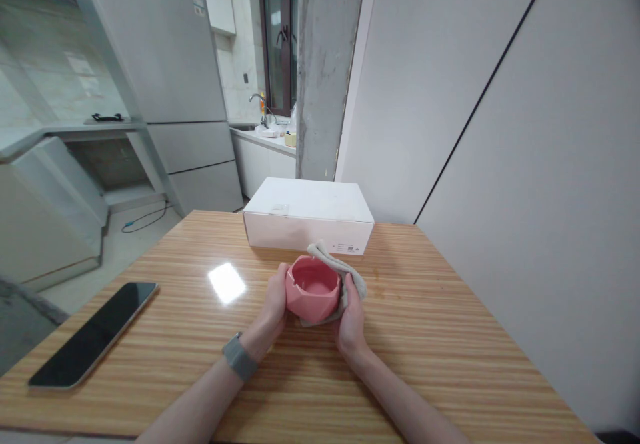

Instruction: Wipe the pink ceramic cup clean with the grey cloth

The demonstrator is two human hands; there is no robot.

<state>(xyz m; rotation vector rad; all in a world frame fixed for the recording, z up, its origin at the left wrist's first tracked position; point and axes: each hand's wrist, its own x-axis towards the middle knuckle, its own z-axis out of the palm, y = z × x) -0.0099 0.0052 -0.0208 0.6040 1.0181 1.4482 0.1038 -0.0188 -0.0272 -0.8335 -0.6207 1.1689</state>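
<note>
A pink faceted ashtray (314,304) with a notched rim is held up over the table, its hollow tilted toward me. On its left side, my left hand (275,297) grips it; the fingertips are partly hidden behind it. My right hand (353,321) is closed on a light grey cloth (356,283), pressing it against the ashtray's right side. Part of the cloth sticks up over the rim, and another part shows beneath the ashtray.
A white cardboard box (309,231) stands just behind my hands on the wood-grain table (440,351). At the left lies a black-screened phone (95,337). A wall panel (525,197) borders the right side; a fridge (185,97) and kitchen counter are beyond.
</note>
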